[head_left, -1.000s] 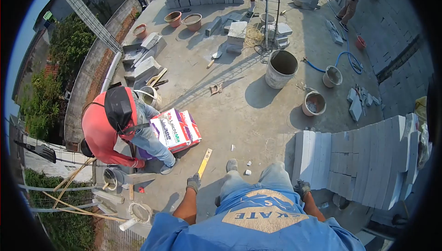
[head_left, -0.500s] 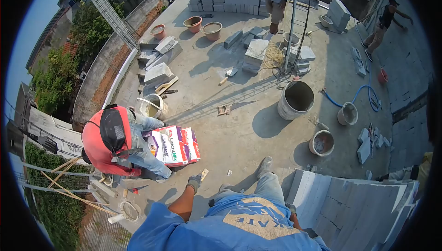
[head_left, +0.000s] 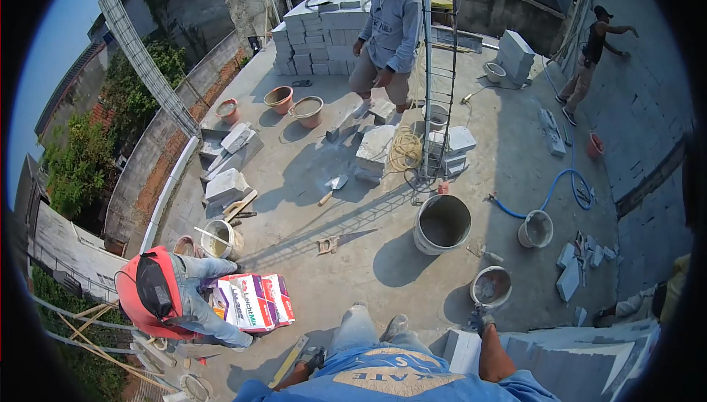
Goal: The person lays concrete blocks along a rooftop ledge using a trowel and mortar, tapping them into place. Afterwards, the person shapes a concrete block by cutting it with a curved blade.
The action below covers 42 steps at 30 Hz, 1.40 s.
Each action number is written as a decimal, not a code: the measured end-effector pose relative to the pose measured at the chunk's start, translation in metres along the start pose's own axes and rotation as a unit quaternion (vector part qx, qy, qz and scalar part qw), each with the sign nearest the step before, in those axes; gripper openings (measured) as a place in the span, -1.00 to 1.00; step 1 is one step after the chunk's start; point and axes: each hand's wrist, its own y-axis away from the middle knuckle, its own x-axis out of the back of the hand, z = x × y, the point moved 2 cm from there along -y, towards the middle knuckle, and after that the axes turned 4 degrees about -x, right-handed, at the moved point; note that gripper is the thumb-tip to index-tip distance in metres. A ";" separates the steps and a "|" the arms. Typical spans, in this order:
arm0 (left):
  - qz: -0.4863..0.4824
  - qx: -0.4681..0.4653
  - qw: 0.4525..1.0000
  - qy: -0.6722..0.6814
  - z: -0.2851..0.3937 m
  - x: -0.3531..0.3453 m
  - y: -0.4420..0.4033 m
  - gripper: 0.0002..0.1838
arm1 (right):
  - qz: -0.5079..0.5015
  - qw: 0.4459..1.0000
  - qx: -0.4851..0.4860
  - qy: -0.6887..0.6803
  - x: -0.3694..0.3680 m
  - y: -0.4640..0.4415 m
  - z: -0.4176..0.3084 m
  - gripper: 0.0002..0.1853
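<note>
My left hand (head_left: 312,358), in a grey glove, is closed around a narrow yellowish bar (head_left: 289,362) low in the view, beside my leg. My right hand (head_left: 484,320), also gloved, reaches forward at the near side of a pale bucket (head_left: 507,300) with grey residue inside. It overlaps the bucket's lower edge, and I cannot make out whether it touches; its fingers are too small to read. Just below that hand stands a light grey block (head_left: 462,352), with a stack of blocks (head_left: 563,364) to its right.
A person in red (head_left: 143,295) bends by LeichtMix bags (head_left: 254,302) on my left. A large bucket (head_left: 442,226), a handsaw (head_left: 342,241) and a trowel (head_left: 333,188) are ahead. Another person (head_left: 390,30) stands near a steel lattice (head_left: 442,78); a third (head_left: 589,63) is at the right wall.
My view has shifted and tilted up. My right hand has moved from beside the blocks forward to the bucket; my left hand is lower, with more of the bar showing. The far person has stepped left.
</note>
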 end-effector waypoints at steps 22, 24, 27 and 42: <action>-0.059 0.045 0.972 0.222 0.235 0.331 -0.380 -0.52 | 0.280 0.929 -0.242 0.020 -0.174 0.265 0.135 -0.40; -0.095 0.004 0.971 0.218 0.292 0.318 -0.392 -0.52 | 0.302 0.912 -0.261 -0.096 -0.189 0.267 0.166 -0.40; -0.092 -0.008 0.978 0.185 0.374 0.264 -0.395 -0.61 | 0.314 0.899 -0.266 -0.148 -0.205 0.276 0.177 -0.42; -0.153 -0.457 0.645 -0.593 0.500 0.055 -0.264 -0.65 | 0.297 0.867 -0.144 -0.373 0.021 0.171 0.174 -0.68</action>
